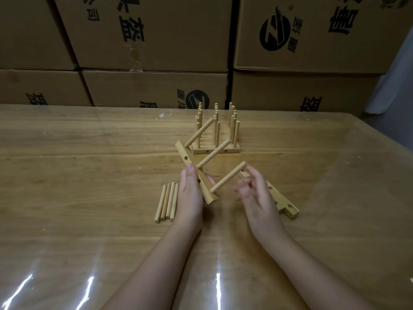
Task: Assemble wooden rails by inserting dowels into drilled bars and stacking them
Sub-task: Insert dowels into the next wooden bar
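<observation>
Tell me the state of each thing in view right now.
Held bar: lifted, tilted, three dowels inserted.
Left hand: grips held bar.
Right hand: at tip of nearest dowel, contact unclear.
Loose dowels: four, lying flat.
Second bar: lying flat, holes empty.
Finished rails: stacked, dowels upright.

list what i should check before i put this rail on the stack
1. The bar is gripped by the left hand: ok
2. The three dowels stand in the bar: ok
3. The nearest dowel is fully seated: cannot tell
4. The right hand is clear of that dowel's tip: cannot tell
5. The finished stack is upright at the back: ok
6. The loose dowels and spare bar lie close by: ok
</observation>
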A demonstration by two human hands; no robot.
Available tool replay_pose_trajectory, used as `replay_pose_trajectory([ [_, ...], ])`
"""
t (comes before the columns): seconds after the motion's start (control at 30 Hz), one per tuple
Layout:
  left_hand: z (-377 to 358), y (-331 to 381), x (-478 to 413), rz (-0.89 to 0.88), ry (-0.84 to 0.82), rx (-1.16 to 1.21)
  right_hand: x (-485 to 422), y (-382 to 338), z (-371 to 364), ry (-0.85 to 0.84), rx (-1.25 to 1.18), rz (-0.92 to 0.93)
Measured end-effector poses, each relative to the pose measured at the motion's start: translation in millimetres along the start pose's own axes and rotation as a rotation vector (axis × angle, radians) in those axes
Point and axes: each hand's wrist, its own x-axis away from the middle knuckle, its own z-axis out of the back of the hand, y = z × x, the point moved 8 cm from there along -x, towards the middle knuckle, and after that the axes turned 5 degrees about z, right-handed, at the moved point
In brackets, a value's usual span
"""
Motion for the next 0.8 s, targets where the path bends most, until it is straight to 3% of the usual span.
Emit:
replay_pose_trajectory([
  [0.13,-10.6,0.8,2.6,0.072,-0.148,0.176,1.5,10.9,-16.4,-0.122,0.022,-0.107],
  [0.3,-22.4,0.8,4.4,0.147,-0.284,0.377,-2.1,14.3,-5.0,-0.008,-0.002,-0.133],
  [0.8,-13.7,1.0,-0.7,0.16,-0.226,0.371,-18.9,52.1,34.2,0.3,-0.679,-0.391],
])
